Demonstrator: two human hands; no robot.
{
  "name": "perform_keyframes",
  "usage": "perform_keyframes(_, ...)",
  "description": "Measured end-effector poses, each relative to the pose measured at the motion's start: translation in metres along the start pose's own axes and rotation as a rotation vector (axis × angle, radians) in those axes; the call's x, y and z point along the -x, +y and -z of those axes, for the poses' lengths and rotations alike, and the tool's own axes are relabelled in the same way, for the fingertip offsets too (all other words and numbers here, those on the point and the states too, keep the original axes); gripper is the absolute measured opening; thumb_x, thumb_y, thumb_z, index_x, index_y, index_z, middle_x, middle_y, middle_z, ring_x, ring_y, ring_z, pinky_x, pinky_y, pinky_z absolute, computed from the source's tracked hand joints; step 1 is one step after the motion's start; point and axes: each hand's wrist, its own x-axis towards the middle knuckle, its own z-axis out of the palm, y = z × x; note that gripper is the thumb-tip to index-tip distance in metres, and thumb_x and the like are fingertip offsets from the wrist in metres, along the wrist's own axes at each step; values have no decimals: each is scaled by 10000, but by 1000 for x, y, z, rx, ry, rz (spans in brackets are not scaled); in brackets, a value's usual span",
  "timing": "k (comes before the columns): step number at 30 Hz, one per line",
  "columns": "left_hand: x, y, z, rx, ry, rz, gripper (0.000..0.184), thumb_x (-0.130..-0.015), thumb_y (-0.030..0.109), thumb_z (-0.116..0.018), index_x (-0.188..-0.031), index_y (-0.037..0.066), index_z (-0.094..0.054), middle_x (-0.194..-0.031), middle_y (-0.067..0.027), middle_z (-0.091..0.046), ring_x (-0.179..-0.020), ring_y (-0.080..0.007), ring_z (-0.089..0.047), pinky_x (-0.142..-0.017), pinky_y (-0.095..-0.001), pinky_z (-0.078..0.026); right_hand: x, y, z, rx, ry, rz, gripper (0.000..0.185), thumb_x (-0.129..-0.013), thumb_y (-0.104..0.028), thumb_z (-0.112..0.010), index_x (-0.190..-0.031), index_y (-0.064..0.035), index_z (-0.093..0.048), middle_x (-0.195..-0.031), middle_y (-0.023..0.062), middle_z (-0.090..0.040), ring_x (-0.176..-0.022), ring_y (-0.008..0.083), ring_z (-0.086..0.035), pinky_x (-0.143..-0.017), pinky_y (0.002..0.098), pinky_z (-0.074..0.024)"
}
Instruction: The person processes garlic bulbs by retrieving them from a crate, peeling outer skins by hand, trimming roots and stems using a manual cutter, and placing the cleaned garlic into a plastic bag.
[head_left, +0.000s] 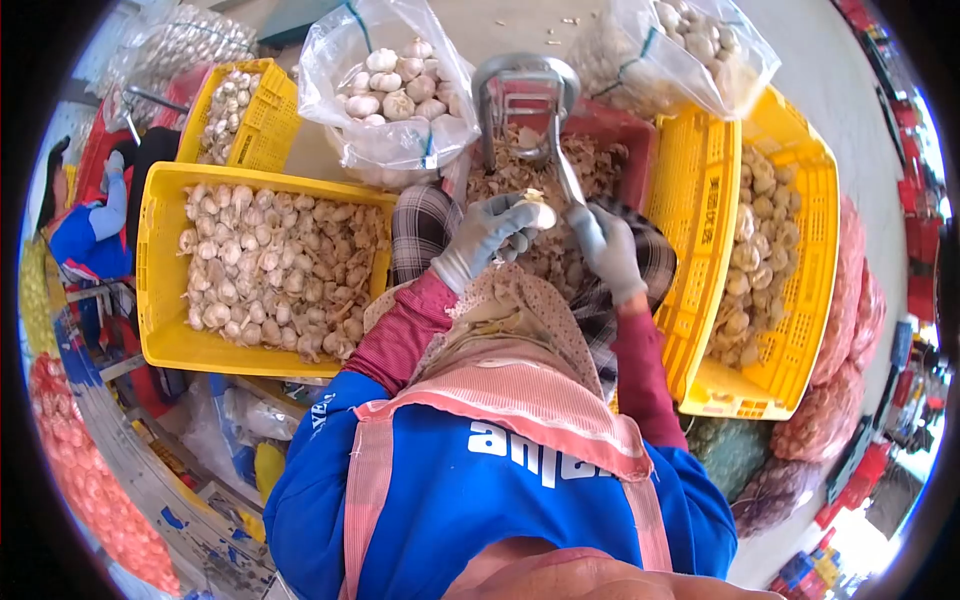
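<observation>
My left hand (482, 238), in a grey glove, is closed around a garlic bulb (541, 213) in front of my lap. My right hand (608, 252), gloved too, is wrapped round the lower end of a metal lever (566, 172). That lever belongs to a grey metal cutter-like device (526, 68) with a rounded top, standing just beyond my hands. Beneath the hands is a red crate (640, 150) with loose garlic skins (595, 160) in it. Part of the left fingers is hidden behind the bulb.
At left stands a yellow crate (160, 345) full of garlic bulbs; at right, another yellow crate (815, 300) holds more. Clear plastic bags (325, 60) of garlic flank the device. Mesh sacks (830, 410) lie at far right. Another person (90, 235) sits at far left.
</observation>
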Motion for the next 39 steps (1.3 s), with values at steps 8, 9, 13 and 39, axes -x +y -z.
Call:
perform_keyframes(8, -22, 19, 4, -49, 132, -25, 323, -871, 312, -761, -1004, 30, -676, -732, -27, -662, -522, -65, -594, -399, -206, -395, 37, -79, 35, -298, -15, -259, 312, -959, -205, -563, -1112, 53, -650, -676, 24, -640, -614, 86, -593, -574, 237, -466)
perform_keyframes(9, -24, 21, 4, -77, 147, -71, 308, -869, 291, -764, -1008, 31, -676, -731, -25, -659, -520, -62, -590, -399, -207, -393, 38, -77, 33, -235, 3, -229, 300, -955, -197, -567, -1110, 46, -653, -664, 38, -644, -611, 94, -613, -570, 251, -475)
perform_keyframes(13, -24, 31, 4, -124, 132, -116, 275, -873, 246, -756, -1017, 27, -672, -732, -16, -649, -508, -49, -573, -404, -205, -397, 30, -36, 7, 58, 38, -59, 246, -937, -225, -596, -1081, -29, -635, -673, 146, -662, -600, 261, -681, -563, 363, -511)
perform_keyframes(39, 151, -70, 270, -935, 941, 339, 413, -870, 262, -616, -1277, 196, -647, -1114, -94, -715, -940, -250, -697, -817, -357, -553, -25, 78, -47, -76, 172, 204, 212, -929, -126, -621, -1093, 6, -603, -953, 37, -634, -806, 128, -589, -733, 270, -497)
